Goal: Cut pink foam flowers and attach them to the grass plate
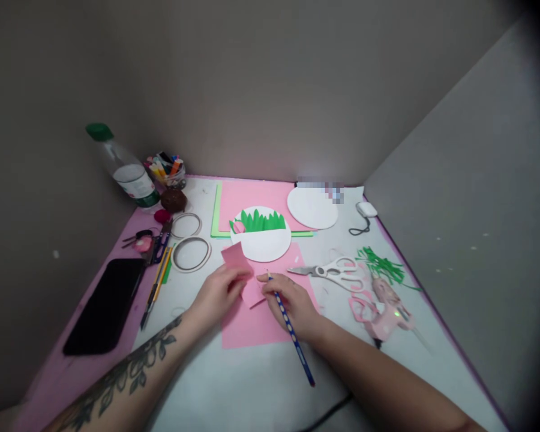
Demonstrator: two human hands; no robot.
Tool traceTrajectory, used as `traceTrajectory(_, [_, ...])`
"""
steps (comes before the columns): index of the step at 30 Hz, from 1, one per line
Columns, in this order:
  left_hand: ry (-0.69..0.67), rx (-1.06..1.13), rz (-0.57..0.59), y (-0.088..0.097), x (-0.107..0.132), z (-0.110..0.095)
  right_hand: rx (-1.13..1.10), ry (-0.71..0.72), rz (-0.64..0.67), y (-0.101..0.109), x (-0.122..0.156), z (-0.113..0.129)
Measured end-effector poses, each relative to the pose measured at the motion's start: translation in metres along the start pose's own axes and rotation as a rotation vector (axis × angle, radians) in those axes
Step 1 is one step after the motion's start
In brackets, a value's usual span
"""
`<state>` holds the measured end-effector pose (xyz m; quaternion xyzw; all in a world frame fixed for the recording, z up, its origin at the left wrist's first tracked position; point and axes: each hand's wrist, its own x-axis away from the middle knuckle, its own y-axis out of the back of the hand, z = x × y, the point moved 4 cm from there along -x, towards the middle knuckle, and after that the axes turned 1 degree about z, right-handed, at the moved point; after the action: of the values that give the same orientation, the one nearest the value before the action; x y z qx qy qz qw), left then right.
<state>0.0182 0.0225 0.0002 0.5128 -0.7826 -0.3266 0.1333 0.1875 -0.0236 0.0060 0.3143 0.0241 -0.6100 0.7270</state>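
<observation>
My left hand [222, 292] pinches a piece of pink paper [234, 257], which is bent and held above a larger pink sheet [240, 333] lying on the table. In my right hand [293, 303] is a blue pencil [292, 330] with pale dots, its tip pointing up and away from me. The fingertips of that hand also meet the pink piece near its lower part. Just beyond my hands lies a white paper disc [265, 246] with green paper grass [263, 221] standing across it and a small pink shape at its left.
White-handled scissors [337, 271] lie right of the pink sheet, near green paper scraps [382, 264] and a pink glue gun [389, 318]. Tape rolls [191, 254], pencils [159, 279], a black phone [105, 306] and a bottle [132, 177] are at left. A second white disc [312, 206] lies behind.
</observation>
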Motion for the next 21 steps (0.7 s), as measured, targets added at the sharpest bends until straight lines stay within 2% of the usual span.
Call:
traceTrajectory(3, [0.027,-0.239,-0.024,0.0,0.0,-0.004,-0.059,-0.097,0.022,0.001,0.0,-0.005])
traceTrajectory(6, [0.112,-0.424,-0.024,0.003,0.001,-0.004,-0.26,-0.272,0.069,-0.002,0.004,-0.016])
traceTrajectory(9, [0.072,-0.461,-0.001,0.004,-0.001,0.0,-0.437,-0.464,0.054,-0.005,0.006,-0.023])
traceTrajectory(13, [-0.054,-0.411,-0.03,0.003,-0.009,0.007,-0.393,-0.688,-0.015,-0.005,0.001,-0.02])
traceTrajectory(15, [-0.105,-0.383,-0.008,0.002,-0.012,0.007,-0.353,-0.694,-0.044,-0.001,-0.007,-0.014])
traceTrajectory(18, [-0.162,-0.374,0.037,0.0,-0.008,0.002,-0.292,-0.607,-0.106,0.007,-0.018,-0.007])
traceTrajectory(21, [-0.168,-0.352,0.074,-0.002,0.001,-0.002,-0.271,-0.578,-0.112,0.008,-0.021,-0.011])
